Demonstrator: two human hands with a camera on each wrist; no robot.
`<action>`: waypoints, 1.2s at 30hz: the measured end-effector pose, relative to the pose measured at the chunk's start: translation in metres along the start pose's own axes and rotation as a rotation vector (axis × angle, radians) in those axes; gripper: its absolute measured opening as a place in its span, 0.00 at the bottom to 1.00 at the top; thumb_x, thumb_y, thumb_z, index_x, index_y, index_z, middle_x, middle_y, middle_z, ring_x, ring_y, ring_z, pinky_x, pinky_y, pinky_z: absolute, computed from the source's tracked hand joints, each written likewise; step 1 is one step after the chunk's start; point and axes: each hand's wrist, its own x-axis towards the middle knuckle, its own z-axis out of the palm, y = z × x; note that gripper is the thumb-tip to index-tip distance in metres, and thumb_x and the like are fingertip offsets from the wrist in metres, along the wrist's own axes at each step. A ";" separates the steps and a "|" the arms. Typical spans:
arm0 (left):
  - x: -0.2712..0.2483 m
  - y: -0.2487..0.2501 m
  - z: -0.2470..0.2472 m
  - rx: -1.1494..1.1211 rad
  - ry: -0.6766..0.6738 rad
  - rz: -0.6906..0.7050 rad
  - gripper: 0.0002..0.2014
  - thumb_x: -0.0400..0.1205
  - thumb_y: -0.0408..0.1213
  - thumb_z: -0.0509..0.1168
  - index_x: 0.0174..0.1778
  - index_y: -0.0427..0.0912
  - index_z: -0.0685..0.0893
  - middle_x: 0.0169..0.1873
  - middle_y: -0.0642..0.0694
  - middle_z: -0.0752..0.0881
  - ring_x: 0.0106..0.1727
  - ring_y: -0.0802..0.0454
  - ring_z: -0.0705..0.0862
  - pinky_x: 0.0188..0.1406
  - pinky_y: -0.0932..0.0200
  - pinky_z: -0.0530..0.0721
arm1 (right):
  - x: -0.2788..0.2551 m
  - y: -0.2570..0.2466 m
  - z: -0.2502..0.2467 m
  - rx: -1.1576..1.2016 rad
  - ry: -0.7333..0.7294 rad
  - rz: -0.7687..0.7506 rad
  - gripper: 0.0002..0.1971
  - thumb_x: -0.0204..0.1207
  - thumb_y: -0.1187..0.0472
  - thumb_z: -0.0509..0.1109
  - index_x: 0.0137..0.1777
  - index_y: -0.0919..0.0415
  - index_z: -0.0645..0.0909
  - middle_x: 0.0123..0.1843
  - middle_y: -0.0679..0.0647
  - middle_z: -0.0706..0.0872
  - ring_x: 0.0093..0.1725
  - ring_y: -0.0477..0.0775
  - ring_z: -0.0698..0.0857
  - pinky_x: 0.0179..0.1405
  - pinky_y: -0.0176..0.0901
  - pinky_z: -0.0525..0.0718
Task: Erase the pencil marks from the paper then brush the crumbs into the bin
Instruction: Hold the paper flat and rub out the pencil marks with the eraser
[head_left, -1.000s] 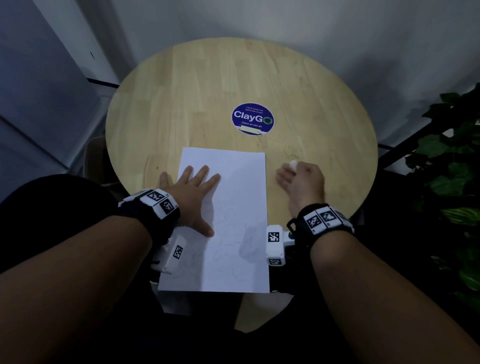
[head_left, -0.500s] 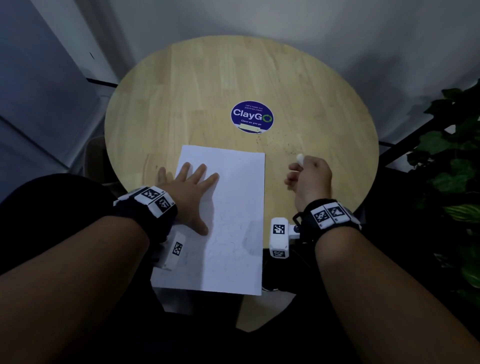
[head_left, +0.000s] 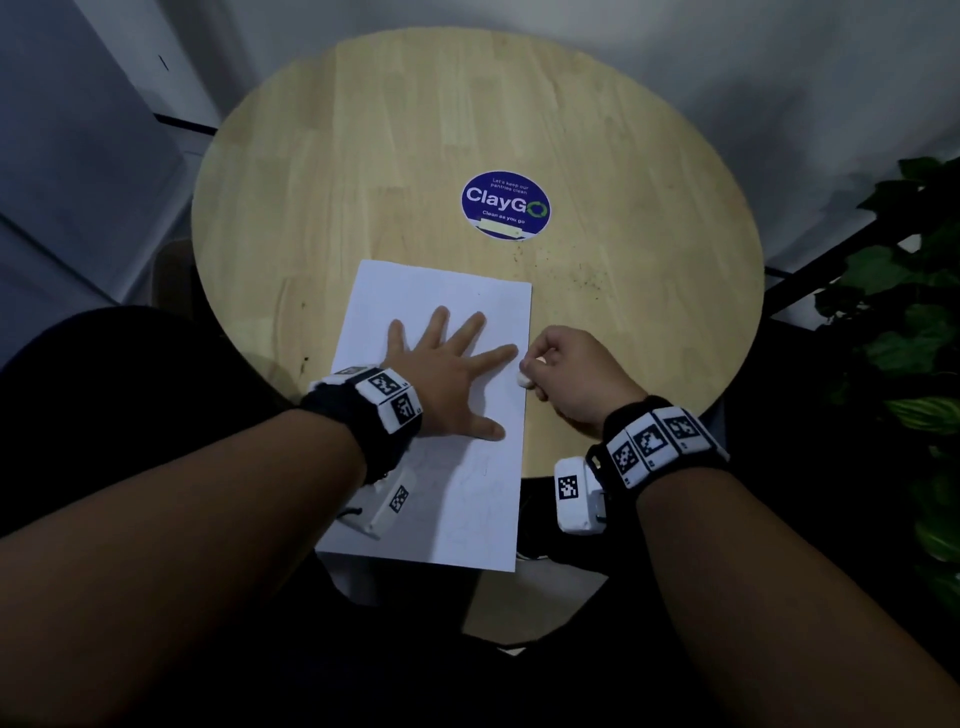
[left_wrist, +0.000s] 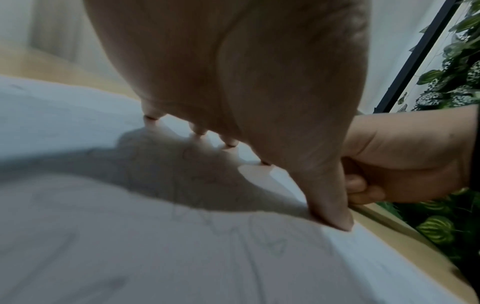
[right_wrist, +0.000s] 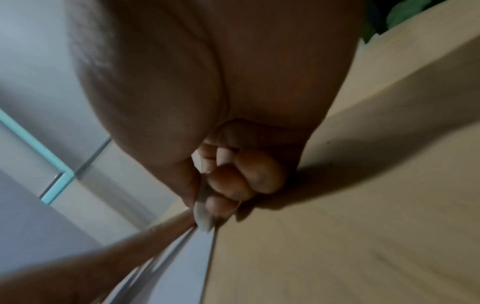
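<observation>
left hand (head_left: 447, 374): spread flat, fingers straight, pressing down on the paper (head_left: 483, 499). paper: white sheet on the round wooden table (head_left: 363, 156), near edge overhanging the table rim; faint pencil marks (left_wrist: 267, 244) visible below the thumb. right hand (head_left: 576, 379): fingers curled, pinching a small white eraser (head_left: 525, 381) at the sheet's right edge, just beside the left index fingertip. dark crumbs (head_left: 582, 275) scattered on bare wood beyond the sheet (below the blue sticker (head_left: 505, 205)).

Right hand (right_wrist: 233, 164) pinching eraser (right_wrist: 202, 218) — at paper (right_wrist: 182, 257) edge.
</observation>
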 end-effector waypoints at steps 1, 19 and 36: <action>0.001 0.000 0.000 -0.001 -0.006 -0.003 0.53 0.73 0.84 0.60 0.88 0.77 0.37 0.92 0.53 0.31 0.91 0.34 0.30 0.81 0.13 0.41 | 0.001 0.001 0.002 -0.034 0.017 -0.025 0.05 0.86 0.58 0.73 0.49 0.56 0.83 0.41 0.60 0.93 0.28 0.43 0.86 0.35 0.44 0.81; -0.002 -0.001 0.001 -0.012 -0.001 -0.005 0.56 0.72 0.84 0.61 0.89 0.73 0.35 0.92 0.52 0.30 0.92 0.35 0.31 0.82 0.14 0.41 | -0.009 -0.008 -0.004 0.430 0.019 0.133 0.08 0.90 0.63 0.70 0.52 0.67 0.87 0.38 0.64 0.88 0.29 0.57 0.83 0.30 0.50 0.84; -0.029 -0.055 -0.009 0.019 -0.089 -0.106 0.66 0.68 0.79 0.73 0.88 0.72 0.30 0.90 0.57 0.28 0.92 0.38 0.31 0.84 0.17 0.43 | 0.032 0.003 -0.019 0.627 0.725 0.191 0.10 0.83 0.57 0.64 0.46 0.51 0.86 0.43 0.54 0.93 0.33 0.52 0.86 0.34 0.50 0.87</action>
